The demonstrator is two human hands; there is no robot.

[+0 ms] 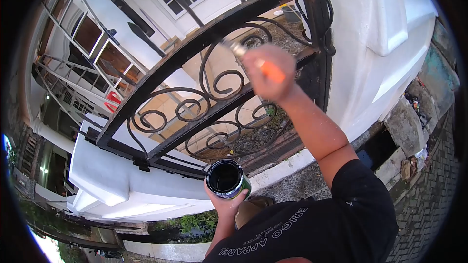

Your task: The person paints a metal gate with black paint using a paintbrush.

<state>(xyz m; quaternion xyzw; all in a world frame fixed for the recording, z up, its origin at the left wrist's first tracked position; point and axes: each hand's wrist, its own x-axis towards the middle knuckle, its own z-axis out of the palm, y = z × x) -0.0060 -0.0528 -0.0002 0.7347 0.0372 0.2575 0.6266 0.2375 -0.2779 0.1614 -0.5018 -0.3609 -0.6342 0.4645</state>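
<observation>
The right hand [268, 72] grips an orange-handled brush [271, 70] against the iron gate [195, 112] between white pillars [385, 34], while at 6 o'clock the left hand [225, 203] grips an open can [225, 178] of black paint.

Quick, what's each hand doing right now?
Left hand: closed around an open round metal can of black paint.
Right hand: closed on an orange-handled paintbrush, raised at the black wrought-iron scroll fence.

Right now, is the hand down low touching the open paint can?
Touching. The head view shows the left hand cupping the paint can from below, its fingers wrapped up the can's side.
</observation>
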